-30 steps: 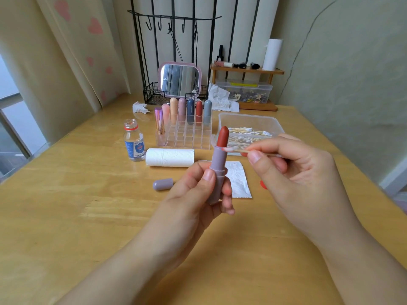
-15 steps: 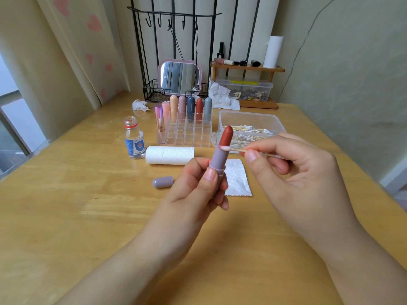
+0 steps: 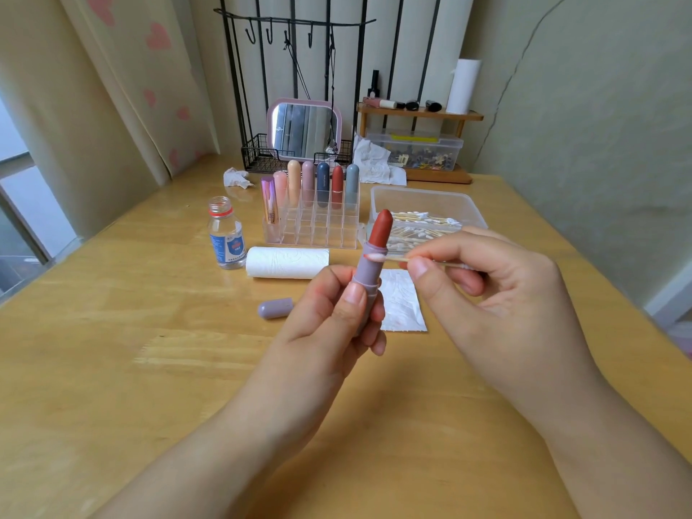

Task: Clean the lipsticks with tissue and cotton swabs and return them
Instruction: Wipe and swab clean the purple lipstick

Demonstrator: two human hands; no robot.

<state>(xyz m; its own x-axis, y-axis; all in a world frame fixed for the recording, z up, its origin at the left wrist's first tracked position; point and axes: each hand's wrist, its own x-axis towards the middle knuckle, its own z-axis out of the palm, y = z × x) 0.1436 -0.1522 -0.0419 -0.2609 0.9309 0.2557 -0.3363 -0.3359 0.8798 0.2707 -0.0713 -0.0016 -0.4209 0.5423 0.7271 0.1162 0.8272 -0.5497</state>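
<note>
Two grips: left hand (image 3: 329,312) round matte lilac lipstick (image 3: 369,271), right hand (image 3: 486,290) pinching wooden swab (image 3: 389,258).

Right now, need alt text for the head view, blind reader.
A left hand holds an open mauve lipstick upright while the right hand presses a cotton swab to its rim. Behind on the wooden table: its cap, organizer, tissue roll.

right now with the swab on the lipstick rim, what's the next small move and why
Probably turn the lipstick slightly in the left hand. The right hand presses the cotton swab tip, already pink, against one spot of the collar below the red bullet, so the rest of the rim likely needs wiping.
</note>
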